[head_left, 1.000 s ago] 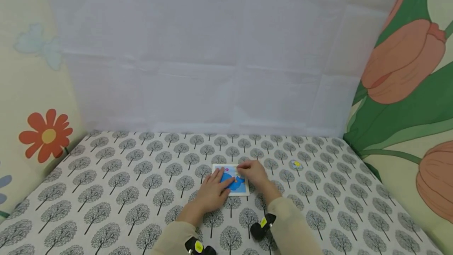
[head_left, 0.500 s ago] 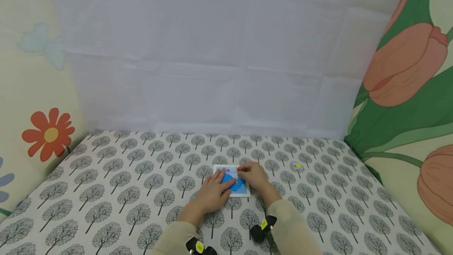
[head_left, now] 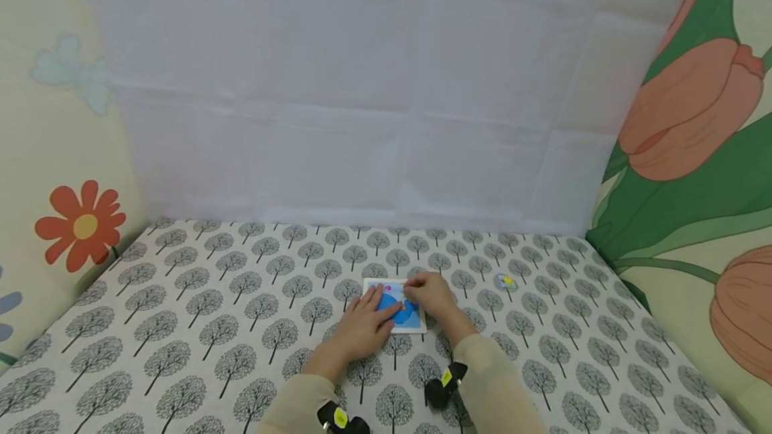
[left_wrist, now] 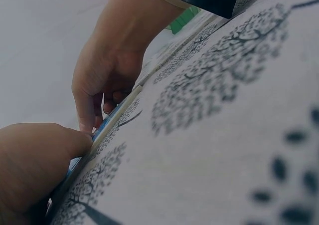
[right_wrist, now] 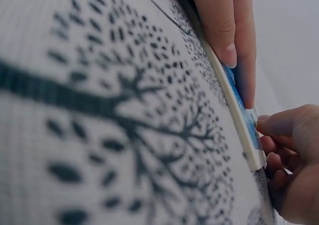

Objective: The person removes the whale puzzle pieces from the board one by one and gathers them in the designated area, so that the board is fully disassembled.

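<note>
A small flat puzzle board (head_left: 410,319) with a blue picture and a pale rim lies on the tablecloth. My left hand (head_left: 360,328) rests flat across its left part, fingers straight and spread. At the board's upper right, my right hand (head_left: 431,293) pinches downward with thumb and forefinger, the other fingers curled. What it grips seems to be a puzzle piece, almost wholly hidden by the fingertips. In the right wrist view, the board's pale edge (right_wrist: 240,120) shows beneath both hands. A loose light-blue puzzle piece with yellow on it (head_left: 506,282) lies farther right.
The tablecloth (head_left: 241,347) is white with a dark tree print. A white sheet (head_left: 338,99) hangs behind the table. Walls with painted flowers (head_left: 84,226) stand on both sides.
Both hands stay in nearly the same place on the board. The view tilts slightly; no piece has visibly moved.
</note>
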Demonstrator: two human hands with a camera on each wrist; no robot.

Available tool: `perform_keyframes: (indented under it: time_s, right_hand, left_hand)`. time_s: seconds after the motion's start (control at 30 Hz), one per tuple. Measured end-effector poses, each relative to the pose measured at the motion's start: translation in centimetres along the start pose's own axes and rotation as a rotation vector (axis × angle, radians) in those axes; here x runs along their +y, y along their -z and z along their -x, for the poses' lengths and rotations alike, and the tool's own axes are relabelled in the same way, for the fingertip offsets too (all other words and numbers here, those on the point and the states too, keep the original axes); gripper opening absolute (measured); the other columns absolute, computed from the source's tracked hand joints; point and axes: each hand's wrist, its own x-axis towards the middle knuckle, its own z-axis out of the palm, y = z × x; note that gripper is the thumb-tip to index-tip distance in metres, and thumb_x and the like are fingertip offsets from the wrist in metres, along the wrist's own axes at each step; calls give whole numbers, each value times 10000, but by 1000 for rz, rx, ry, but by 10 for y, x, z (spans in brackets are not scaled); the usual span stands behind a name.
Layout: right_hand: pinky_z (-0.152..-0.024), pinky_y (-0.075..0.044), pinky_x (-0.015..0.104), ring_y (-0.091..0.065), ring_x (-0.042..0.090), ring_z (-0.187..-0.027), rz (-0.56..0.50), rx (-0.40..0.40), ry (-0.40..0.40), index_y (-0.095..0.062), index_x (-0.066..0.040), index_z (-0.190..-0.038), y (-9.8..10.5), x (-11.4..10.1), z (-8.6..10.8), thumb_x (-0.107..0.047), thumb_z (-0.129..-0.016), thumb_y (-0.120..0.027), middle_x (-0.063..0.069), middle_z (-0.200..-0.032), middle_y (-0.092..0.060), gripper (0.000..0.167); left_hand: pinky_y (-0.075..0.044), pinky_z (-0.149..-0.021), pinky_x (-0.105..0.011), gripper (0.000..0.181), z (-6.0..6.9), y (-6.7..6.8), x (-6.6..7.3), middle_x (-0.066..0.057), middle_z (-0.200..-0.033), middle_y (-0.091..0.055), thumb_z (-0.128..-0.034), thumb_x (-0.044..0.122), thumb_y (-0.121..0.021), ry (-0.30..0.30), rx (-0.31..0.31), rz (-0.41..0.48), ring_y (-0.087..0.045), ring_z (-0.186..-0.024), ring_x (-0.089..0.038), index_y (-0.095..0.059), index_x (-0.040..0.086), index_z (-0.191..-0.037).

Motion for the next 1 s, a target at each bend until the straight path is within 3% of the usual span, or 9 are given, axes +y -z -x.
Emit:
perform_keyframes:
  time_s: [0.57,1.0]
  right_hand:
    - [-574,-451,278,-529,132,-676,-85,28,-11,-663,-81,-817,-3,3,0,-163,-786,-624,7,-799,-595,96]
    - [-539,-432,275,-505,139,-638,-132,28,8,-644,-78,-783,-2,-1,2,-145,-786,-625,-4,-734,-565,69]
  left_hand:
    - [-150,-976,-513,376,2,4,4,-308,-1346,-151,-896,186,-439,12,16,49,-96,-1246,-398,-466,93,-1259]
    - [-98,-970,-544,381,2,3,4,-269,-1366,-149,-906,231,-417,40,8,27,-60,-1245,-411,-456,133,-1272]
